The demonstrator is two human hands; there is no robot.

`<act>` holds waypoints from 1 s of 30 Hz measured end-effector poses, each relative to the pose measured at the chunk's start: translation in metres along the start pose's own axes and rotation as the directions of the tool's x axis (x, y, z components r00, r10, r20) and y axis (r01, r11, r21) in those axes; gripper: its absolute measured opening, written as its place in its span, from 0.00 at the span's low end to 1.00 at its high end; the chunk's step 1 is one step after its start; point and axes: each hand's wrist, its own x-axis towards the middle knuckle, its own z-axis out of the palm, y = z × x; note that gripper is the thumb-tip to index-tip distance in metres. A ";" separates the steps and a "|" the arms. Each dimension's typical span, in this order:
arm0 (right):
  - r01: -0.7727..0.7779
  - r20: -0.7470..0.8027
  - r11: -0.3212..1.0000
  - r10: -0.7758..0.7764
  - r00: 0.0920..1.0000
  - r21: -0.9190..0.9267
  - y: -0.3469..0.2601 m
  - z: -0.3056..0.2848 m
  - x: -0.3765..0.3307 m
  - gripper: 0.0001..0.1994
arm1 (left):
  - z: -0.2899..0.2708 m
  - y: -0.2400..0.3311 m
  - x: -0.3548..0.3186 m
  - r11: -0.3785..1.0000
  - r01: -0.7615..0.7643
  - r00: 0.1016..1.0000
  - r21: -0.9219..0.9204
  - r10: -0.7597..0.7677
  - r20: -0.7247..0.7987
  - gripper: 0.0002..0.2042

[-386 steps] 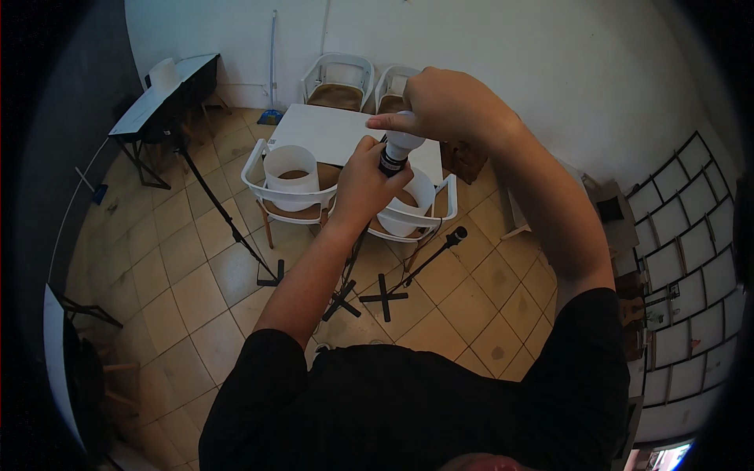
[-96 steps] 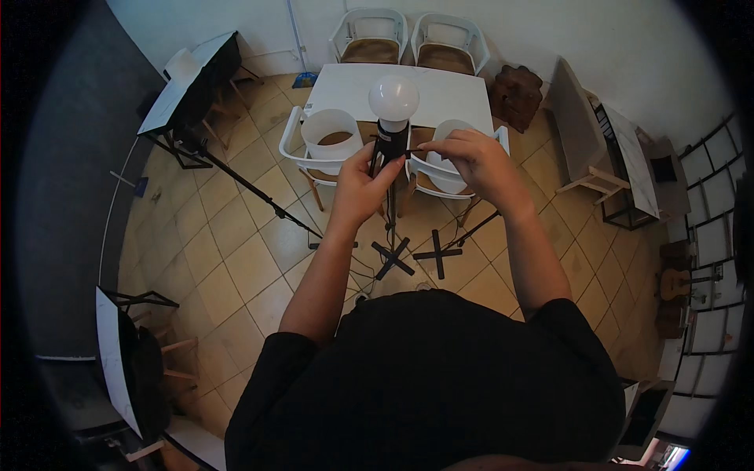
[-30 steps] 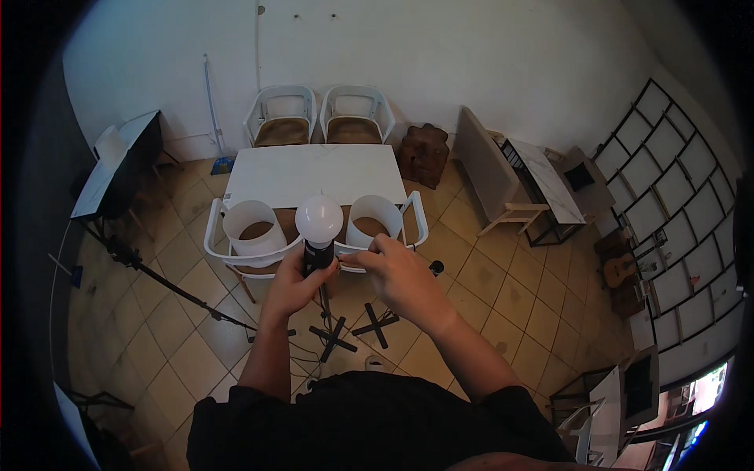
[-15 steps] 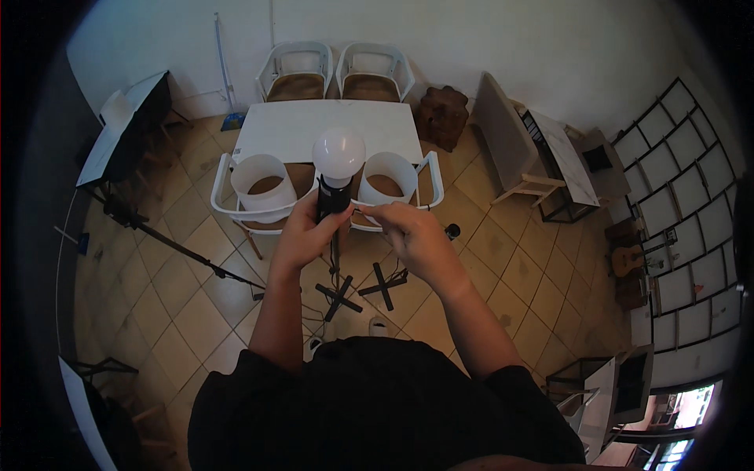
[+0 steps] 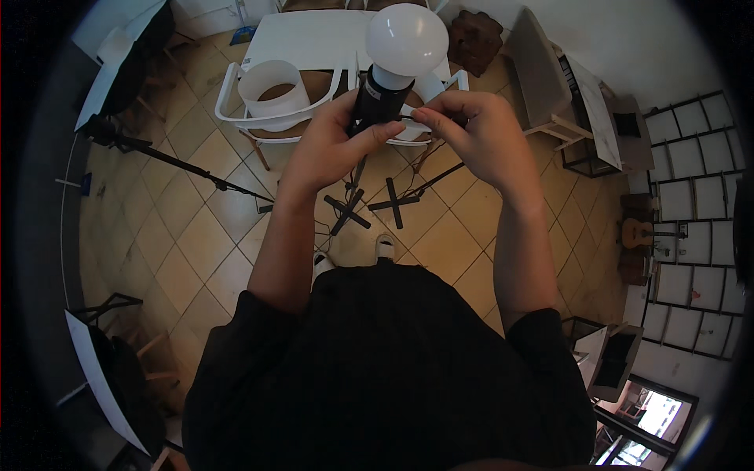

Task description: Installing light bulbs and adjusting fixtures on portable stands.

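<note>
A large white globe bulb (image 5: 407,41) sits on top of a black cylindrical lamp holder (image 5: 380,100). My left hand (image 5: 323,149) is wrapped around the holder from the left, its thumb lying across the lower front. On the other side, the thumb and index finger of my right hand (image 5: 485,135) pinch a thin dark piece that sticks out from the holder. It is too small to tell whether this is a knob, a lever or a cord. Below the holder a dark stand pole is partly hidden by my left hand.
White chairs (image 5: 236,100) stand at a white table (image 5: 306,35) ahead, a white drum-shaped shade (image 5: 272,93) on one seat. Crossed black stand feet (image 5: 347,212) and cables lie on the tiles before my shoes (image 5: 385,247). A black pole (image 5: 196,169) slants at left; a bench (image 5: 538,74) stands right.
The bulb and holder now appear larger, higher and further right as the view has shifted. My right hand has turned, its thumb and index finger now plainly pinching the thin piece.
</note>
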 end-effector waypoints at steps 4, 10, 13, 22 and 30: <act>0.059 0.015 0.997 -0.060 0.998 0.053 -0.007 -0.004 -0.004 0.05 | -0.003 0.002 -0.004 0.996 -0.053 0.999 0.078 0.053 0.004 0.20; 0.225 0.006 0.974 -0.225 0.974 -0.026 -0.015 -0.004 -0.018 0.12 | -0.007 0.000 -0.004 0.982 -0.071 0.997 0.174 0.064 0.044 0.18; 0.223 -0.021 0.971 -0.225 0.974 -0.085 -0.015 0.000 -0.023 0.15 | -0.006 -0.002 -0.005 0.982 -0.035 0.999 0.184 0.031 0.026 0.18; 0.256 -0.047 0.965 -0.259 0.965 -0.062 -0.008 -0.002 -0.021 0.19 | -0.012 0.001 -0.004 0.993 -0.090 0.985 0.070 0.079 0.151 0.18; 0.296 -0.207 0.955 -0.285 0.936 0.025 0.001 0.036 -0.032 0.22 | -0.016 -0.011 -0.001 0.988 -0.137 0.987 0.069 0.130 0.097 0.18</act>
